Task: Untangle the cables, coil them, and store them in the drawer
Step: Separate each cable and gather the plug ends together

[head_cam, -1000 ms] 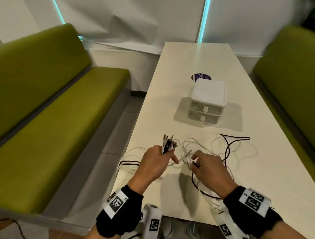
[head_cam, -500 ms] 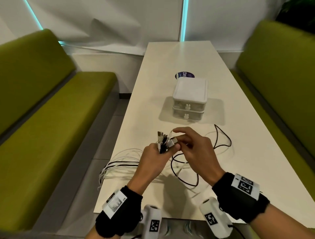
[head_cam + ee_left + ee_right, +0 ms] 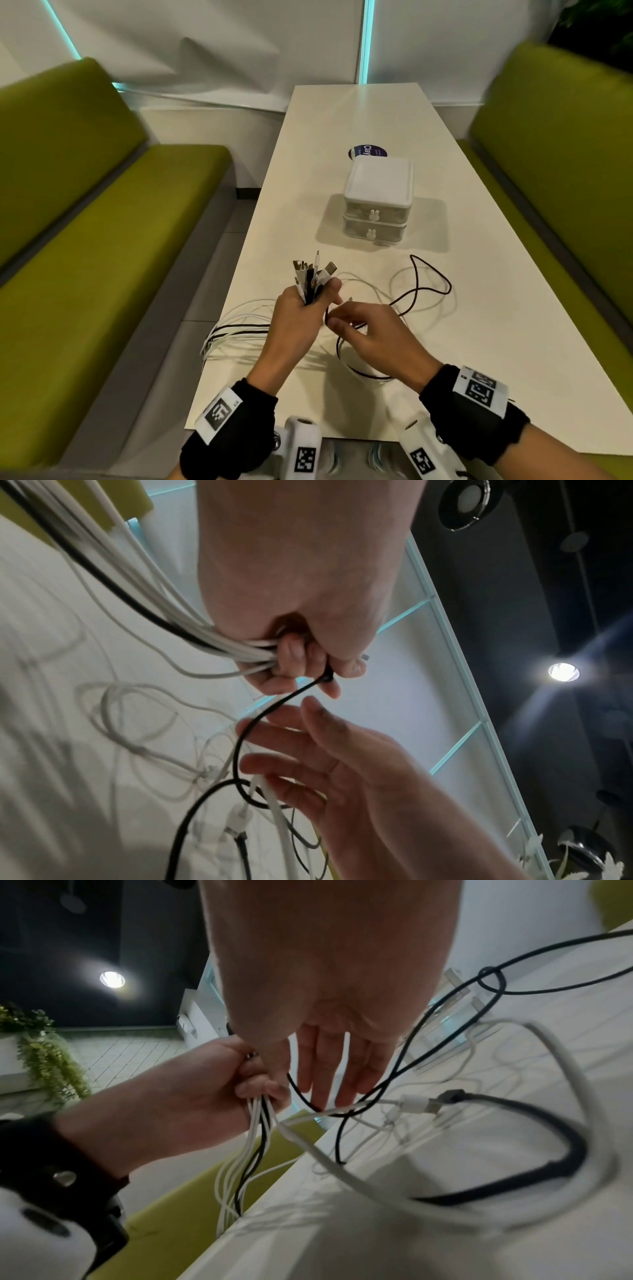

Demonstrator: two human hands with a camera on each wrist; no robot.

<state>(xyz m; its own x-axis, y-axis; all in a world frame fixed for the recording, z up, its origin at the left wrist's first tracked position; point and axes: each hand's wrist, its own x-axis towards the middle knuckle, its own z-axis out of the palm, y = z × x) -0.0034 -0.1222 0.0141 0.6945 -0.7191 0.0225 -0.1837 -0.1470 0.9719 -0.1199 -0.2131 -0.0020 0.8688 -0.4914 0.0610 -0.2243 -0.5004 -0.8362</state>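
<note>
My left hand is raised over the near part of the white table and grips a bundle of white and black cable ends, plugs pointing up. The rest of those cables hangs off the table's left edge. My right hand is just right of and below it, fingers straight and relaxed, against a thin black cable that runs down from the left hand. That black cable loops across the table to the right. A small two-drawer unit stands farther back, both drawers closed.
Loose white cables and joined plugs lie tangled on the table under my right hand. Green benches flank the table on both sides. A round blue sticker sits behind the drawer unit.
My right hand has come down from the plug ends at the top of the bundle to the black cable below the left hand. The left hand keeps its grip on the bundle.
</note>
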